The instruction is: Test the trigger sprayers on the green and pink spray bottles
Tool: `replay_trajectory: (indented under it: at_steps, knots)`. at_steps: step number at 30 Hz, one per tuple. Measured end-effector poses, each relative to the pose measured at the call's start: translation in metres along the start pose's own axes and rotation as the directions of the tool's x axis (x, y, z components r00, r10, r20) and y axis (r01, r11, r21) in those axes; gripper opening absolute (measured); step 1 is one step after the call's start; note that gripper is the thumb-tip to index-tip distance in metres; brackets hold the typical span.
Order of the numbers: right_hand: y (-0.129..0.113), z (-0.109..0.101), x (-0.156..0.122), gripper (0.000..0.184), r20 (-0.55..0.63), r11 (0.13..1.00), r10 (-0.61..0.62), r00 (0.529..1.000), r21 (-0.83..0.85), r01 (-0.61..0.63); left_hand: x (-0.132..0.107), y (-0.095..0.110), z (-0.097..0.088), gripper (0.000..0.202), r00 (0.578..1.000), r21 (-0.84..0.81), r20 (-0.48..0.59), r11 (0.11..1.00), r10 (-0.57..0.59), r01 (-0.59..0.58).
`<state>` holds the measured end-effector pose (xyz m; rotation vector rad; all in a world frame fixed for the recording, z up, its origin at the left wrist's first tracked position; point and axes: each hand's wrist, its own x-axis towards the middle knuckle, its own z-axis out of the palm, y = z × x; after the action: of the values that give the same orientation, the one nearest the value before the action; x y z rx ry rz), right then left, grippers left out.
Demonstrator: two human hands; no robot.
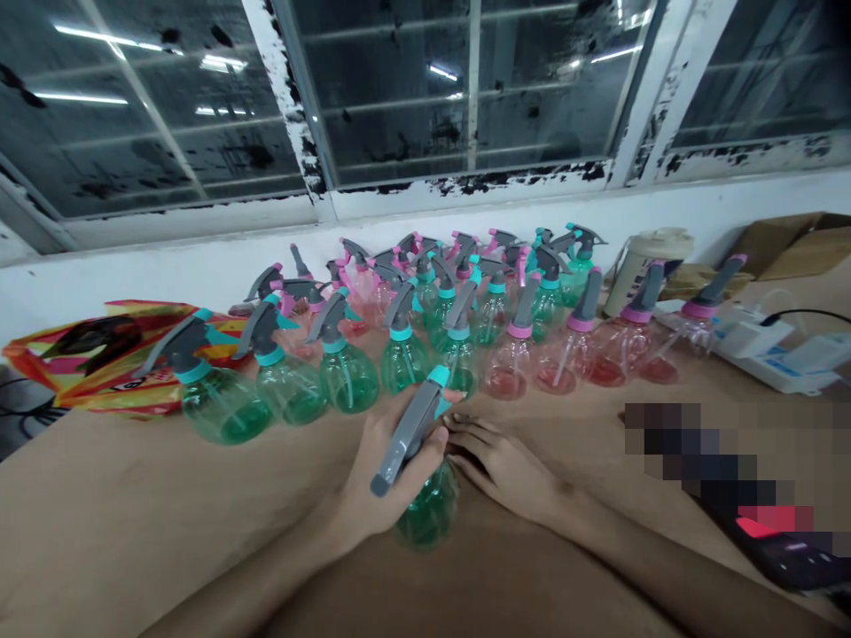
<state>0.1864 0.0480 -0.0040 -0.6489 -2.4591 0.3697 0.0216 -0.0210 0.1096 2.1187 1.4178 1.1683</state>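
Your left hand point(365, 470) grasps a green bottle point(429, 516), nozzle point(438, 377) toward the table's point(166, 496) far edge; right hand point(509, 462) curled alongside, hold unclear.

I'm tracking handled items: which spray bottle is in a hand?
The green bottle nearest the camera, gripped by the left hand; the others are behind it.

We get cool, middling indoor light; tube-light reflections point(106, 40) glare in the dark windowpanes point(386, 97). Wide-angle distortion stretches the edges, coarse pixelation covers part of the right, and the gripped green spray bottle point(431, 509) seems slightly motion-blurred.
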Motion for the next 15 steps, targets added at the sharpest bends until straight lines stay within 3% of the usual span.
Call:
replay_trajectory:
  at_steps: [9, 15]
  knots:
    - [0.0000, -0.0015, 0.0007, 0.030, 0.005, 1.000, 0.000, 1.000, 0.030, -0.001, -0.0054, -0.0052, 0.0025, 0.035, 0.996, -0.095, 0.045, 0.992, -0.077, 0.081]
    - [0.0015, -0.0018, 0.0004, 0.031, 0.024, 0.999, 0.010, 1.000, 0.038, -0.011, -0.0036, -0.0006, -0.0006, 0.019, 0.999, -0.045, 0.036, 0.999, 0.004, -0.003]
